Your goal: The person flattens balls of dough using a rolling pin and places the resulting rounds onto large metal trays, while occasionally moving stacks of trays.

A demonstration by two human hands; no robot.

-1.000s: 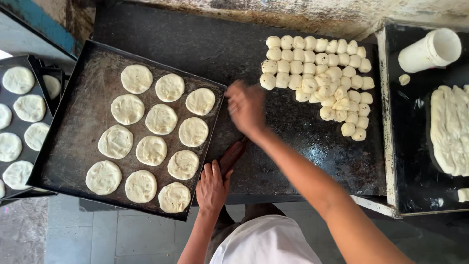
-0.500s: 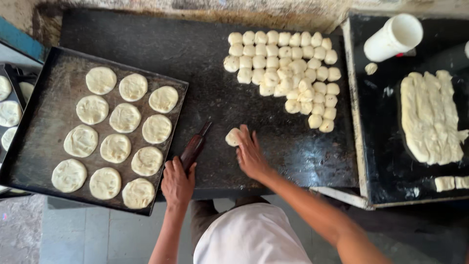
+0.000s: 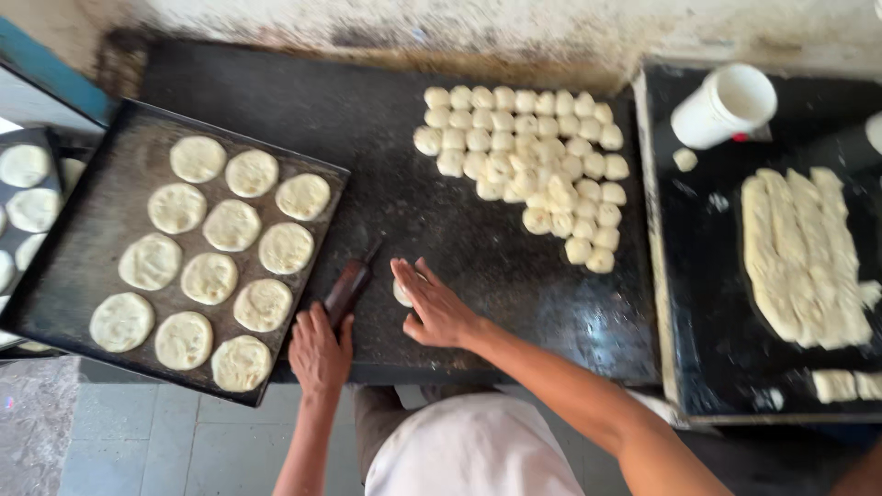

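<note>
My right hand (image 3: pixel 434 304) lies flat, fingers together, pressing a small dough piece (image 3: pixel 402 294) against the dark worktop (image 3: pixel 386 138). My left hand (image 3: pixel 319 347) rests at the worktop's front edge, its fingers on the handle end of a dark brown tool (image 3: pixel 350 287) lying beside the tray. A cluster of several small dough balls (image 3: pixel 533 156) sits at the back of the worktop. To the left, a black tray (image 3: pixel 101 239) holds several flattened dough rounds (image 3: pixel 230 225).
A second tray (image 3: pixel 28 197) with flattened rounds shows at the far left. At right, another dark tray (image 3: pixel 717 321) carries long dough strips (image 3: pixel 804 253) and a white cup (image 3: pixel 726 106). A stained wall runs along the back. Tiled floor lies below.
My right hand reached to the dough ball cluster, brought one piece to the front of the worktop, and now presses it flat. My left hand stayed on the tool.
</note>
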